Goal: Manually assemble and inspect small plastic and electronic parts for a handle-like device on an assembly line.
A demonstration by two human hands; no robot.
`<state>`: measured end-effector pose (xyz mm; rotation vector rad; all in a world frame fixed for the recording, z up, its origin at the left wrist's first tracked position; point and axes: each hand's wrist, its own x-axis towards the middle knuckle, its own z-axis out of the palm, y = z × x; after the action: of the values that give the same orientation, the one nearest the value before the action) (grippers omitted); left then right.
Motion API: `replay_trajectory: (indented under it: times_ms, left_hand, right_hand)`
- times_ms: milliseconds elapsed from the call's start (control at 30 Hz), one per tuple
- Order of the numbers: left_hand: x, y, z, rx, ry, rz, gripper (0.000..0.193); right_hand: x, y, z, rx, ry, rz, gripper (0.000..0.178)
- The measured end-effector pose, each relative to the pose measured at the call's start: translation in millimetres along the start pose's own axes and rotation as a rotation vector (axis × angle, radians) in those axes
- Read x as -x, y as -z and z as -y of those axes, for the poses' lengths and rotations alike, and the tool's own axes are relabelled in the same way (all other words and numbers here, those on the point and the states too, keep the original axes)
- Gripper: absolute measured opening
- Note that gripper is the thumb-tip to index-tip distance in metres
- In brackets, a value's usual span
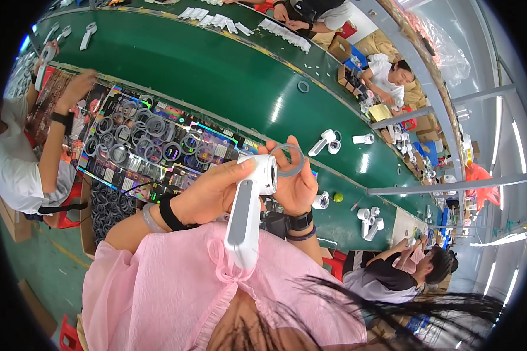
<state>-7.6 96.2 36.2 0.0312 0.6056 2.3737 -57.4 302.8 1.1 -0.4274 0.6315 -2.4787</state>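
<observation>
White plastic grey-handled device (244, 213), mid-frame, is gripped by left fingers (244, 170); right fingers (295, 141) apparently hold a grey ring (290, 173) beside it.

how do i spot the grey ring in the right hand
From the pink top, look up to the white handheld device in the left hand. Just right of its round head, the right hand holds the grey ring. Unlike the heaped grey rings farther left, it is held singly.
</observation>
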Motion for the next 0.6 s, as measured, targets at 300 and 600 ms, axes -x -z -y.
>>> replay_trajectory:
  times_ms: [300, 600]
  left_hand:
    - [-6, 18, 8, -0.052, -0.098, 0.032, 0.052]
    - [-16, 26, 8, -0.033, -0.065, 0.044, 0.059]
  right_hand:
    - [5, -49, 14, 1.289, 0.268, 0.079, 0.078]
    - [7, -82, 18, 1.817, 0.541, 0.156, 0.062]
